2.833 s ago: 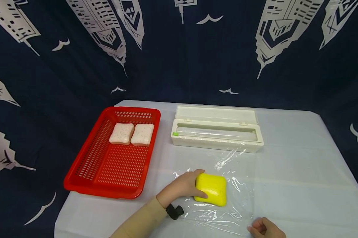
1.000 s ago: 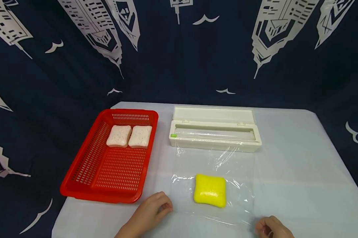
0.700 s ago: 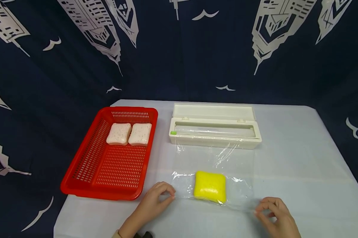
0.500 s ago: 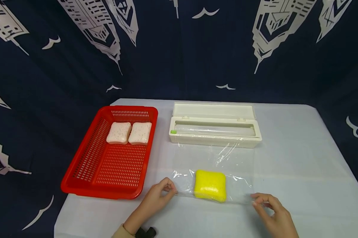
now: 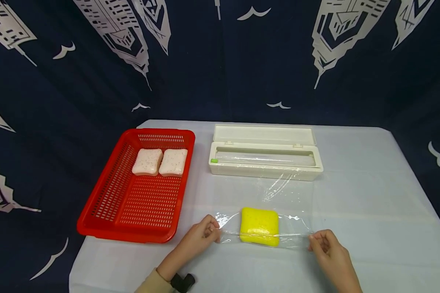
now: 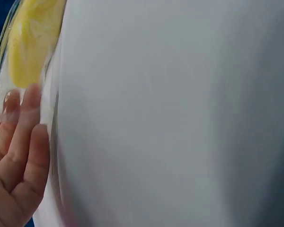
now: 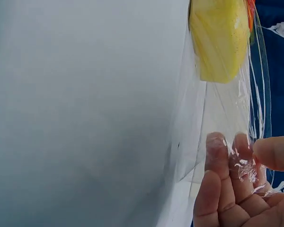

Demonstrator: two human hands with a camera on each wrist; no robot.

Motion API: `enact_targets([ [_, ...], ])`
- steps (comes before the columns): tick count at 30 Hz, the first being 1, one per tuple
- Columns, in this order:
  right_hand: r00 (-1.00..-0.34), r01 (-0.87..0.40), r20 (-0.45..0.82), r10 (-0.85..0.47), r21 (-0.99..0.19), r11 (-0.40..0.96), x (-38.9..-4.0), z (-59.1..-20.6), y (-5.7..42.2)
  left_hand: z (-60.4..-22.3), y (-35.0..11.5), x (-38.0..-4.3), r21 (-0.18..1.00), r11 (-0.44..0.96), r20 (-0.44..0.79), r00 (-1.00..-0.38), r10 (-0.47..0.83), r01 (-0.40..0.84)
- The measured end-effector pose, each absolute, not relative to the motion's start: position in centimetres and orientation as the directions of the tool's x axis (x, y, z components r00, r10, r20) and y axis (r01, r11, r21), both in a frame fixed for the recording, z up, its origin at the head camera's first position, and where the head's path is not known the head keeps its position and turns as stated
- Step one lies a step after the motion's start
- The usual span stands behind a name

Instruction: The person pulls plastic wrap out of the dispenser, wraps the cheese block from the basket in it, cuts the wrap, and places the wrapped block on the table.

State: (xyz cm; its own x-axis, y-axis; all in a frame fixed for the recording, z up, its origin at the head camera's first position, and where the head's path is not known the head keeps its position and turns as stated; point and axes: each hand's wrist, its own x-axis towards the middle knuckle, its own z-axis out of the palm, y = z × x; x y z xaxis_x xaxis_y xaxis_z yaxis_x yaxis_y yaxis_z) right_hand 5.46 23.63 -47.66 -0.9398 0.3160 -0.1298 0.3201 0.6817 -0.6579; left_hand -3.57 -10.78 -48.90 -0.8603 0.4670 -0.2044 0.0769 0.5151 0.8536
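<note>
A yellow, pillow-shaped block [image 5: 259, 221] lies on a sheet of clear plastic wrap [image 5: 277, 190], whose near edge is folded up over the block's front part. At the left corner of that edge, my left hand [image 5: 202, 237] pinches the film. My right hand [image 5: 332, 251] pinches the opposite corner, film stretched between the two. Through the film in the right wrist view, the block [image 7: 220, 42] shows beyond the fingers [image 7: 217, 151]. In the left wrist view, the fingers [image 6: 31, 113] lie against the film below the block.
The sheet runs back to a white wrap dispenser [image 5: 265, 172] with its lid raised and a roll inside. On the left stands a red plastic basket [image 5: 132, 236] holding two speckled white blocks [image 5: 173, 162]. A dark patterned curtain [image 5: 220, 73] hangs behind the white-covered table [image 5: 370, 195].
My left hand has let go of the yellow block and moved to the film's left corner. Both hands have lifted the near edge and brought it up over the block's front.
</note>
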Motion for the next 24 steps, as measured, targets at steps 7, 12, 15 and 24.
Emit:
enact_targets([
  [7, -0.942, 0.314, -0.127, 0.311, -0.657, 0.685, 5.5, -47.6, 23.6, -48.9, -10.9, -3.7, 0.809, 0.549, -0.138, -0.841, 0.523, 0.209],
  [12, -0.935, 0.343, -0.168, 0.312, -0.647, 0.681, 5.4, -47.5, 23.7, -49.0, -11.0, -3.7, 0.814, 0.545, -0.113, -0.867, 0.486, 0.2],
  [15, -0.933, 0.35, -0.182, 0.309, -0.647, 0.677, 5.3, -47.6, 23.9, -49.1, -10.9, -3.7, 0.819, 0.528, -0.069, -0.876, 0.477, 0.223],
  [24, -0.95, 0.296, -0.103, 0.295, -0.602, 0.741, 5.2, -48.0, 24.1, -49.3, -9.6, -3.7, 0.763, 0.615, -0.041, -0.933, 0.357, 0.202],
])
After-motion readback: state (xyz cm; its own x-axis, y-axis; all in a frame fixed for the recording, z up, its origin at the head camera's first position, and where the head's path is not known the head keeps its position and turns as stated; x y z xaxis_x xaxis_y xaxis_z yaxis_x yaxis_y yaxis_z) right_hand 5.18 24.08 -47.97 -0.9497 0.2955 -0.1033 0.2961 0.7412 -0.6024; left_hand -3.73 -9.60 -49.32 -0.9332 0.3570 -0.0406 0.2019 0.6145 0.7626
